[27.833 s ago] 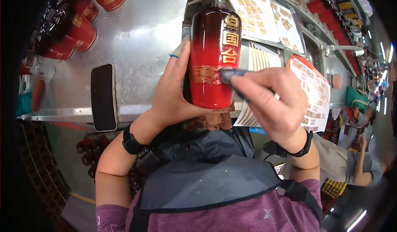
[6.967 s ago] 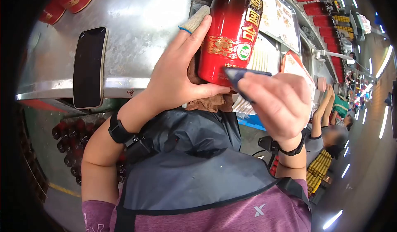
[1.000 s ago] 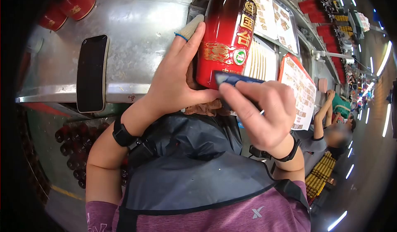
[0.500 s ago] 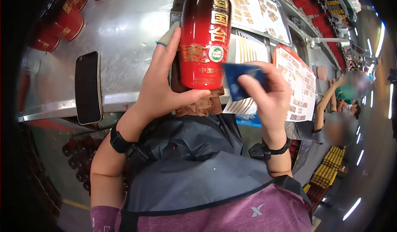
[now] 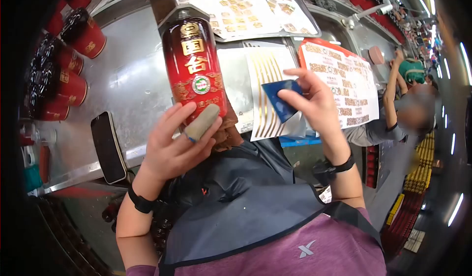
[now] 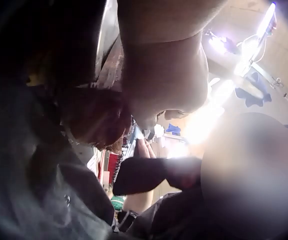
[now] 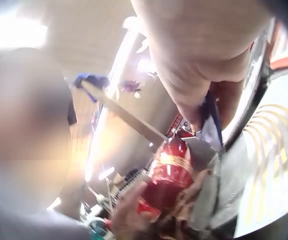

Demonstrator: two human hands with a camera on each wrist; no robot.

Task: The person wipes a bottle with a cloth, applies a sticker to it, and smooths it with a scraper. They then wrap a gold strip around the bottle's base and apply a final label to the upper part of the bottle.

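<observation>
A red-and-black glass bottle lies on its back, neck pointing away, on a brown cloth. It bears gold characters, a round green-and-white sticker and small gold lettering near its base. My left hand lays its fingers over the bottle's lower end; one finger wears a beige finger cot. To the right, apart from the bottle, my right hand pinches a thin blue card between thumb and fingers, above a sheet of gold strips. The left wrist view is dark, with the left hand blurred.
A phone lies at the metal table's left edge. Several red bottles stand at the back left. Behind are a tray of gold decals and a red-edged decal sheet. Another person works at the right.
The green sticker and lower gold lettering have appeared on the bottle since the first frame. My left hand has shifted from the bottle's side to its lower end; the blue card has come off it.
</observation>
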